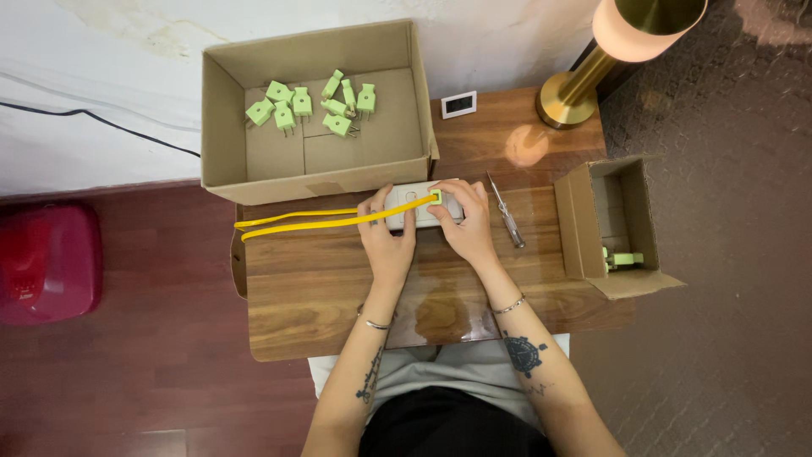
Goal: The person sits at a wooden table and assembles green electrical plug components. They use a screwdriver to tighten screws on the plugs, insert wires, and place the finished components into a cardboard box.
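A white power strip (412,197) lies on the wooden table (313,288) just in front of the large box. My left hand (385,241) holds the strip's left part, where a yellow flat cable (296,220) runs off to the left. My right hand (463,222) grips a light green plug (436,197) at the strip's top face; whether the plug is seated in a socket cannot be told.
A large open cardboard box (224,127) at the back holds several green plugs (302,101). A smaller open box (584,224) at the right holds one green plug (624,259). A screwdriver (507,216), a small white display (458,104) and a brass lamp base (568,100) stand nearby.
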